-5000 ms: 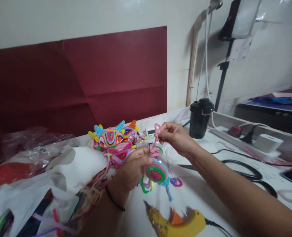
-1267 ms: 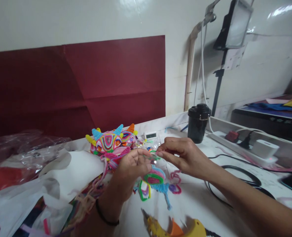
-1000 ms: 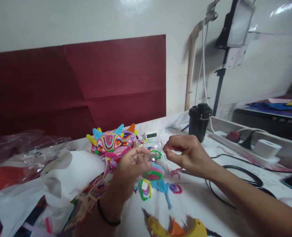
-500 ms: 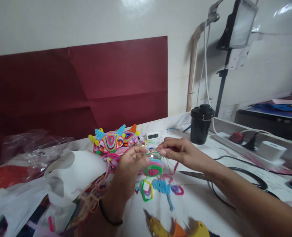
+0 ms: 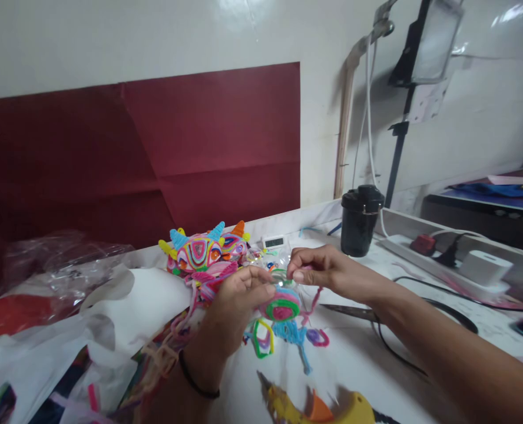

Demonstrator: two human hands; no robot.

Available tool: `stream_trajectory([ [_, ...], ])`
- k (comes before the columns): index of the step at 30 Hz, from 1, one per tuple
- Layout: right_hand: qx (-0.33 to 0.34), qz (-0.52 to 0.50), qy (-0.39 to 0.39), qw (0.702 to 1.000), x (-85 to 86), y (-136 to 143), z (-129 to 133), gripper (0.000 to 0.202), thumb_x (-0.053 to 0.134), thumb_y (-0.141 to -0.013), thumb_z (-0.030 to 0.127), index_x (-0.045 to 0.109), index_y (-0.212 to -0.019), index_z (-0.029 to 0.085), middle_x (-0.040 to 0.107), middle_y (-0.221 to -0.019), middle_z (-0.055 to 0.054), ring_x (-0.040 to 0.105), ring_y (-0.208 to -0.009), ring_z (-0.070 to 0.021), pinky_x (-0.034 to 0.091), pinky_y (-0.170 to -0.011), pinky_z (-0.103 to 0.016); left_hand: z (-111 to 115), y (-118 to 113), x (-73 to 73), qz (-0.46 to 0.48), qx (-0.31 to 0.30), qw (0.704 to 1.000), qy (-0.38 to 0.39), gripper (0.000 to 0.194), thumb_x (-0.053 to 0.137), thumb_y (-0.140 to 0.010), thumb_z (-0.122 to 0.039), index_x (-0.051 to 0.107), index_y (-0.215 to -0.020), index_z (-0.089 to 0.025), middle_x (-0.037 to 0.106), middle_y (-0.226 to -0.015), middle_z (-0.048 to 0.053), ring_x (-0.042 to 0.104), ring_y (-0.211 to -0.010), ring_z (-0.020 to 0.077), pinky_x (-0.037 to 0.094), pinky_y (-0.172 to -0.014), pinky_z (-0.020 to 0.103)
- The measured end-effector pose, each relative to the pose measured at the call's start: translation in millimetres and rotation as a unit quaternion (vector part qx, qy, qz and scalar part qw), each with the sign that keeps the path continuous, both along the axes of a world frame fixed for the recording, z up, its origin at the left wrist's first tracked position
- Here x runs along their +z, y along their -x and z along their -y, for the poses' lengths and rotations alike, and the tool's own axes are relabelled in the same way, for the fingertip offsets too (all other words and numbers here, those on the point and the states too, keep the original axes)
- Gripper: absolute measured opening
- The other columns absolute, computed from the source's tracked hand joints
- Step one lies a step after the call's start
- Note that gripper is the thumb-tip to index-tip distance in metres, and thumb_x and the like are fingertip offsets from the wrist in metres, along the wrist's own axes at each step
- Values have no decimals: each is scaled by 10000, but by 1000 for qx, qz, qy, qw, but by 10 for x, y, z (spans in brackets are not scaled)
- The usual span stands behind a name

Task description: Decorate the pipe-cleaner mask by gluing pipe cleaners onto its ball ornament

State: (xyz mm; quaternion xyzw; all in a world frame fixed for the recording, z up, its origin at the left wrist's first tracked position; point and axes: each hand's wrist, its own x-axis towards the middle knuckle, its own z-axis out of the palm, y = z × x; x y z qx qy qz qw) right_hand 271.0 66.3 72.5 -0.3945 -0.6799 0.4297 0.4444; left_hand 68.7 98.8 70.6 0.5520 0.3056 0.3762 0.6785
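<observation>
Between thumb and fingers, my left hand (image 5: 237, 297) holds a round pipe-cleaner piece (image 5: 282, 310) with a pink centre, a green ring and a pale blue and pink rim. A clear, shiny part with a thin green strand (image 5: 281, 274) shows above it. My right hand (image 5: 325, 270) is closed in a pinch at the right end of that strand; its fingertips partly hide what they grip. Below the hands lie a yellow-green pipe-cleaner outline (image 5: 262, 340), a blue pipe-cleaner shape (image 5: 291, 333) and a small purple-and-pink curl (image 5: 318, 337).
Colourful pipe-cleaner animal heads (image 5: 199, 250) stand behind my left hand. Scissors (image 5: 350, 311) lie under my right forearm. A yellow glue gun (image 5: 323, 409) is at the front. A black cup (image 5: 362, 221) and power strip (image 5: 447, 265) stand right; white sheets (image 5: 142, 306) lie left.
Both hands and the round piece have shifted slightly to the right. The round piece has turned a little, so that more of its face shows. Other things lie as before.
</observation>
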Motion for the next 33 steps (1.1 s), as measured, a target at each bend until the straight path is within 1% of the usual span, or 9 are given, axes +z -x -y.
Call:
stream_trajectory([
  [4, 19, 6, 1, 1000, -18, -8, -2, 272, 689, -803, 412, 636, -786, 145, 557, -702, 11, 472, -632, -117, 368, -607, -260, -9, 2, -12, -17, -13, 1000, 3, 198, 739, -580, -211, 604, -715, -159, 583, -593, -30, 499, -545, 85, 361, -544, 208],
  [10, 29, 32, 11, 999, 2, -13, 1, 275, 676, -809, 411, 602, -759, 151, 526, -672, 24, 455, -622, -118, 356, -601, -257, -45, -7, -71, -19, -4, 1000, -14, 163, 720, -544, -179, 591, -643, -165, 559, -523, -48, 453, -482, 72, 318, -496, 199],
  [17, 30, 56, 13, 998, -25, -24, -16, 269, 672, -805, 408, 615, -757, 150, 531, -657, 28, 476, -622, -121, 368, -600, -257, -81, 28, -83, -62, -44, 997, -26, 120, 735, -557, -186, 631, -609, -161, 573, -534, -24, 463, -484, 81, 309, -481, 202],
  [19, 17, 54, 5, 998, -53, -50, -56, 299, 659, -808, 442, 642, -803, 144, 575, -696, 10, 516, -660, -133, 395, -631, -268, -103, 32, -98, -61, -32, 997, -31, 110, 734, -563, -185, 638, -610, -160, 556, -521, -28, 457, -478, 80, 321, -483, 201],
  [22, -40, 96, -49, 993, -121, -113, -163, 403, 567, -848, 523, 662, -904, 136, 630, -778, -26, 567, -723, -156, 435, -666, -286, -152, 35, -119, -45, 2, 999, -9, 120, 734, -558, -164, 629, -617, -158, 546, -515, -32, 464, -466, 81, 357, -483, 202],
  [25, -76, 152, -92, 981, -229, -160, -281, 477, 454, -895, 545, 658, -943, 117, 632, -744, -33, 582, -693, -161, 457, -635, -289, -212, 41, -127, 3, 50, 999, 21, 135, 726, -570, -147, 608, -634, -165, 566, -553, -35, 518, -507, 96, 436, -529, 218],
  [29, -76, 216, -118, 966, -407, -146, -363, 385, 424, -926, 413, 672, -926, 119, 650, -695, -44, 610, -673, -178, 485, -641, -301, -294, 33, -161, 115, 92, 987, 57, 157, 731, -596, -136, 597, -668, -174, 622, -667, -33, 597, -646, 122, 515, -653, 254],
  [31, -97, 260, -141, 950, -474, -134, -362, 299, 468, -911, 324, 674, -1005, 129, 687, -801, -84, 631, -756, -213, 489, -699, -338, -330, 23, -192, 132, 94, 985, 66, 149, 716, -621, -150, 592, -699, -177, 648, -729, -20, 625, -715, 142, 532, -703, 279],
  [33, -131, 294, -169, 931, -503, -139, -337, 277, 519, -884, 250, 657, -1093, 130, 683, -985, -150, 615, -919, -275, 462, -807, -415, -356, 15, -215, 127, 94, 985, 76, 136, 694, -646, -164, 593, -736, -176, 674, -786, 7, 650, -779, 175, 545, -747, 319],
])
